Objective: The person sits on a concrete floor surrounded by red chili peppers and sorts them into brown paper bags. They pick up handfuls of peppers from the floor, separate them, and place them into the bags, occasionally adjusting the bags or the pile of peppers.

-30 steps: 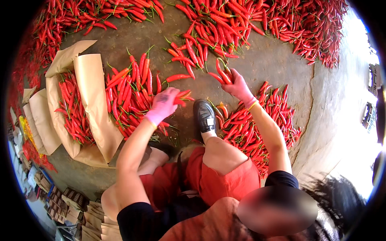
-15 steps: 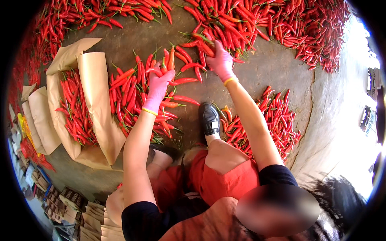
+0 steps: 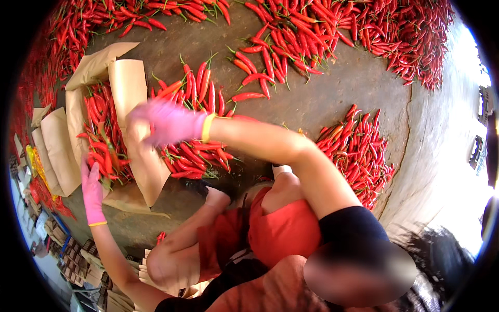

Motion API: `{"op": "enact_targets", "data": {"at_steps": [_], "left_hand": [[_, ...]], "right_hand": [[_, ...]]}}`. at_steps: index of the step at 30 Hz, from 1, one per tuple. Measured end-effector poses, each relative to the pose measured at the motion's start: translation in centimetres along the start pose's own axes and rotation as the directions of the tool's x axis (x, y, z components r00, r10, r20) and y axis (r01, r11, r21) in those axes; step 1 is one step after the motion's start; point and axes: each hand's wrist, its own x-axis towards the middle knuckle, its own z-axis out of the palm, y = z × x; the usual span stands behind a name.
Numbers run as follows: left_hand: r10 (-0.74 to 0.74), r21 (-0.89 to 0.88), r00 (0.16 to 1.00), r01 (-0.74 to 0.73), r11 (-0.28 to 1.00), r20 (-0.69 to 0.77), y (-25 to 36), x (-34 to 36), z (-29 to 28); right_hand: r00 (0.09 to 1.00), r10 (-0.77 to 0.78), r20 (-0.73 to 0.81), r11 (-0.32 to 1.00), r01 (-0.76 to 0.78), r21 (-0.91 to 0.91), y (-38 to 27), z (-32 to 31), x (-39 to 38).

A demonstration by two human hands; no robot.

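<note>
My left hand, in a pink glove, is at the near left edge of an open brown paper bag. Its fingers are stretched out and touch red chili peppers inside the bag. My right hand, also pink-gloved, is over the bag's right wall, smeared by motion. Its thumb and fingers look apart, and no pepper shows between them. A few peppers in the bag are blurred. Beside the bag, partly hidden under my right hand and forearm, lies a pile of loose chili peppers.
More red chili piles lie at the far middle, far right, far left and near right on the concrete floor. Folded brown paper lies left of the bag. Stacked goods stand at the lower left.
Both hands moved left from the loose peppers to the bag. The peppers my hands held are no longer seen in the right hand; the left now touches peppers inside the bag.
</note>
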Motion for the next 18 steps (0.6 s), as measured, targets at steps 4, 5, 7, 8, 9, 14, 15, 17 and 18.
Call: {"op": "enact_targets", "data": {"at_steps": [4,5,7,8,9,14,15,17,18], "left_hand": [[0.31,0.768,0.932,-0.056,0.637,-0.188,-10.5,1.5,-0.4],[0.299,0.871,0.93,0.042,0.49,-0.213,-10.2,2.1,1.5],[0.252,0.85,0.947,0.038,0.525,-0.198,-11.1,2.4,-0.7],[0.249,0.833,0.956,-0.007,0.554,-0.158,-11.2,1.7,-2.3],[0.237,0.808,0.968,-0.074,0.584,-0.083,-10.8,1.6,-2.9],[0.709,0.922,0.705,-0.264,0.283,-0.016,-0.6,0.3,2.8],[0.75,0.888,0.652,-0.404,0.222,0.109,2.2,-0.5,6.5],[0.738,0.753,0.589,-0.635,0.172,0.328,4.0,-1.7,13.5],[0.661,0.674,0.62,-0.703,0.228,0.423,5.0,-3.4,16.5]], "right_hand": [[0.729,0.639,-0.247,0.186,-0.457,-0.87,8.4,-9.3,-9.1],[0.68,0.693,-0.239,0.067,-0.39,-0.918,10.7,-11.7,-13.0],[0.852,0.444,-0.278,0.191,-0.393,-0.899,11.9,-13.8,-17.9],[0.875,0.372,-0.31,0.331,-0.437,-0.836,12.8,-14.3,-18.7],[0.869,0.331,-0.367,0.446,-0.487,-0.751,12.9,-14.3,-20.3],[0.819,0.517,-0.25,0.398,-0.488,-0.777,11.8,-6.8,-19.7],[0.786,0.575,-0.228,0.365,-0.495,-0.789,11.7,-5.8,-19.6],[0.77,0.62,-0.147,0.532,-0.551,-0.642,11.2,-5.3,-20.0],[0.757,0.652,-0.049,0.572,-0.533,-0.623,9.1,-5.1,-19.7]]}}
